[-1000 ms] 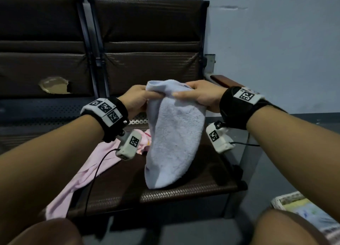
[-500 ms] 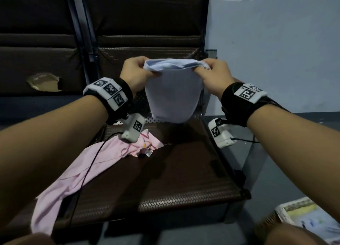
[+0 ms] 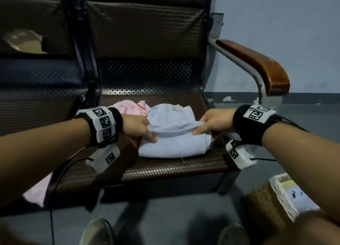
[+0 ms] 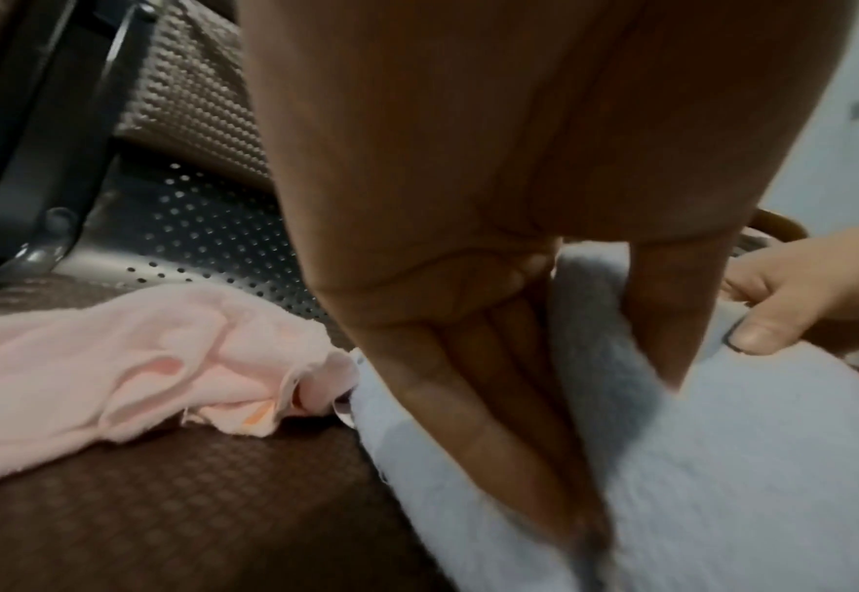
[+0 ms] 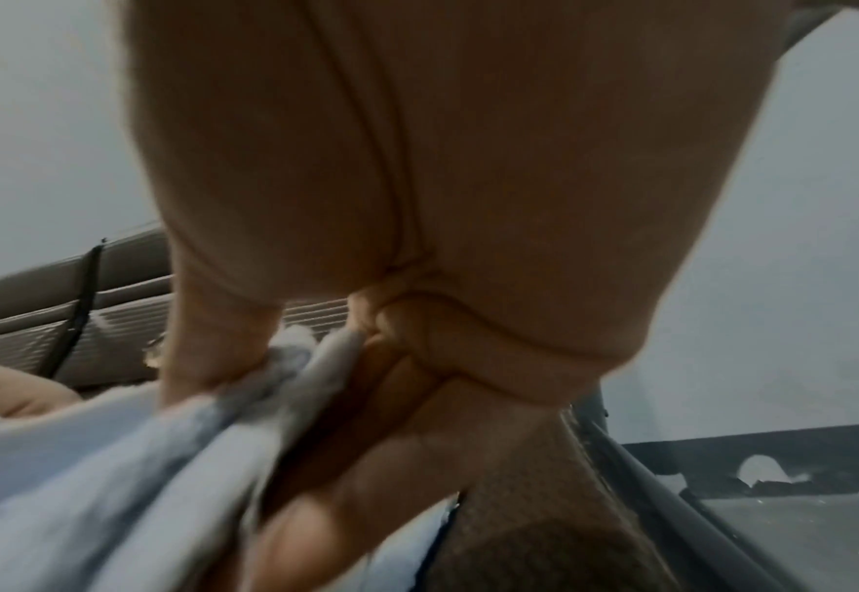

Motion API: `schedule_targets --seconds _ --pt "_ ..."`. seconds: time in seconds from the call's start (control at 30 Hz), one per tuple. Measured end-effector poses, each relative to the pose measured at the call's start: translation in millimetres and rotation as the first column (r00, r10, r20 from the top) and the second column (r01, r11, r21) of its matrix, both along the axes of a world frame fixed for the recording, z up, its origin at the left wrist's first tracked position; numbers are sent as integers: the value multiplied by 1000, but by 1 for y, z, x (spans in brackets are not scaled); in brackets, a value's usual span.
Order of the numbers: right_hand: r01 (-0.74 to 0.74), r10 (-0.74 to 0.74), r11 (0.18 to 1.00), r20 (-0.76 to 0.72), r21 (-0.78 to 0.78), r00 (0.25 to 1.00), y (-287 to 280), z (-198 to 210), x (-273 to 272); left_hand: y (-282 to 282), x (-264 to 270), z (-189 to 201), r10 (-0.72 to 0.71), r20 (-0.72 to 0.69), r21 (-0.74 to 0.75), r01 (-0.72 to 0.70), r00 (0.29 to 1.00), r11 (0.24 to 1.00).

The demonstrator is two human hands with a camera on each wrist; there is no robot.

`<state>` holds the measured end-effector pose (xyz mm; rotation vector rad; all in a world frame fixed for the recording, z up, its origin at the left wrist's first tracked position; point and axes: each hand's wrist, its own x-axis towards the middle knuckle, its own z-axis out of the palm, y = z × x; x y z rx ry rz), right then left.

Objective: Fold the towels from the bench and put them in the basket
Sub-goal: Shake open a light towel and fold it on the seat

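A pale blue towel (image 3: 173, 136) lies partly folded on the brown bench seat (image 3: 165, 169). My left hand (image 3: 139, 128) pinches its left side, thumb on top and fingers underneath, as the left wrist view shows (image 4: 594, 320). At the right side my right hand (image 3: 211, 123) pinches the upper layer (image 5: 275, 384). A pink towel (image 3: 128, 106) lies crumpled just behind the left hand, and its tail (image 3: 36, 191) hangs over the seat's front edge. The wicker basket (image 3: 272, 204) stands on the floor at the lower right.
The bench has a dark padded backrest (image 3: 147, 27) and a wooden armrest (image 3: 257, 64) on the right. A second seat (image 3: 36, 90) adjoins on the left. My shoes (image 3: 97, 232) show on the grey floor below. A grey wall (image 3: 285, 23) rises behind.
Both hands have brought the blue towel down from mid-air onto the seat, where it now lies doubled over. The view has tilted downward.
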<state>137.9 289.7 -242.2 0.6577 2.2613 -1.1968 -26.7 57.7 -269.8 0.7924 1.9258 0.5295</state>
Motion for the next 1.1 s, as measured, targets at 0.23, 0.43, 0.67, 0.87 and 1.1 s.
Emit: schedule_targets --seconds 0.23,0.43,0.67,0.87,1.1 --pt "360 -237 915 -479 182 845 11 -20 -52 30 -39 -16 427 -64 280 -394 902 875" --pt "503 -367 849 -502 163 783 25 -47 -97 62 -61 -29 585 -162 341 -511 795 789" --pt "377 -134 847 -535 375 834 15 -48 -97 56 -68 -39 556 -395 369 -428 731 825" --pt "-236 378 782 -137 577 916 -21 -35 -55 29 -40 -53 49 -462 208 55 886 977" --pt "-243 414 673 -84 699 906 -25 -28 -42 4 -27 -56 22 -627 152 94 779 984"
